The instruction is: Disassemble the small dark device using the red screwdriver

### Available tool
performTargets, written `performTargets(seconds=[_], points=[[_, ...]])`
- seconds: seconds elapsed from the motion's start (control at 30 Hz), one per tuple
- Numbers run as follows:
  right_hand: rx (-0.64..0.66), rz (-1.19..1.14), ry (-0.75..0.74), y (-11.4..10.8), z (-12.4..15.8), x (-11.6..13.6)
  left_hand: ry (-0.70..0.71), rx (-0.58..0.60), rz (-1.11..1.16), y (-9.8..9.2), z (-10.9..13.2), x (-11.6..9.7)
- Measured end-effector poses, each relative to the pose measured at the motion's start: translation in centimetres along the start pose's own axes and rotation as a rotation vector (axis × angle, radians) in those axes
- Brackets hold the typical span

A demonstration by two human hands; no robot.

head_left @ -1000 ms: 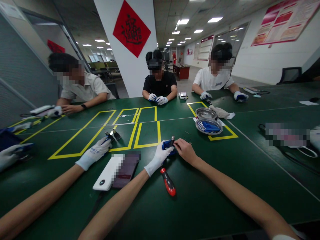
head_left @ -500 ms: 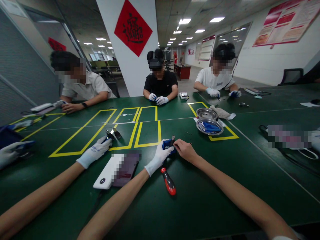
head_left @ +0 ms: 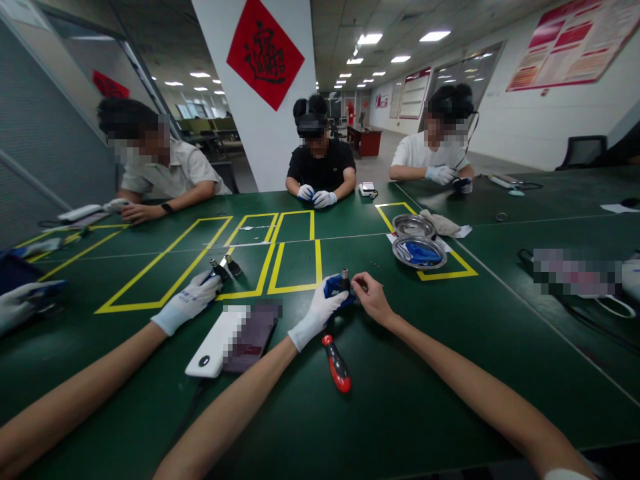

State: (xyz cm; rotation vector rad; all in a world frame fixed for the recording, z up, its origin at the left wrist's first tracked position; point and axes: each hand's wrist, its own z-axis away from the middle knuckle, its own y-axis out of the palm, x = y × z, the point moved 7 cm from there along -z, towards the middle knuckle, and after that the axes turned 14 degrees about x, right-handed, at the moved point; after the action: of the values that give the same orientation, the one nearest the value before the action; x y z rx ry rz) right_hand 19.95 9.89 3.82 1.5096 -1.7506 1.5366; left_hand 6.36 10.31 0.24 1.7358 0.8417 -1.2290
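My left hand [head_left: 320,310], in a white glove with blue-coated fingers, is closed around a small black part with a silver metal tip [head_left: 345,281]; the tip points up. My bare right hand [head_left: 373,297] is just to the right of it, thumb and fingertips pressed together. Whatever lies in that pinch is too small to make out. Below my left hand lies a screwdriver with a red and black handle [head_left: 337,365], its shaft end near the glove.
To my left, a co-worker's gloved hand [head_left: 193,300] holds similar black parts [head_left: 226,268]. A white phone-like device [head_left: 213,347] lies between our arms. Two metal bowls [head_left: 419,265] stand ahead right, near yellow tape rectangles [head_left: 295,290]. Three people sit across the green table [head_left: 425,387].
My right hand has moved slightly right, away from the silver tip. My left hand still holds the part. Across the table at right, a person's hands have come closer together.
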Motion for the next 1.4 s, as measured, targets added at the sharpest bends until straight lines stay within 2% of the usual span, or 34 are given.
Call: performTargets(seconds=[0.2,0.43,0.6,0.73,0.9,1.03,1.17,1.27,1.4], points=[[-0.013,-0.020,-0.031,0.1,0.4,0.6,0.009,0.021,0.009,0.0,-0.2,0.2],[-0.038,0.172,-0.099,0.0,0.7,1.3,0.022,0.001,0.009,0.0,-0.1,0.1],[-0.009,0.398,-0.155,0.2,0.9,2.1,0.020,0.014,0.011,0.3,0.1,-0.2],[0.004,0.491,-0.176,0.1,0.9,2.4,0.033,0.006,-0.024,0.3,0.1,-0.4],[0.094,0.653,-0.282,0.4,0.7,2.9,0.032,-0.027,-0.073,0.0,0.0,-0.4],[0.131,0.676,-0.342,0.1,0.6,2.8,0.027,-0.025,-0.120,0.0,0.0,-0.4],[0.170,0.620,-0.328,-0.5,0.2,2.7,0.014,-0.002,-0.160,0.1,-0.1,-0.4],[0.215,0.667,-0.316,-0.4,0.0,2.8,0.021,0.009,-0.231,0.2,-0.1,-0.7],[0.170,0.671,-0.266,0.0,0.2,2.6,0.049,-0.012,-0.366,0.2,-0.1,-1.4]])
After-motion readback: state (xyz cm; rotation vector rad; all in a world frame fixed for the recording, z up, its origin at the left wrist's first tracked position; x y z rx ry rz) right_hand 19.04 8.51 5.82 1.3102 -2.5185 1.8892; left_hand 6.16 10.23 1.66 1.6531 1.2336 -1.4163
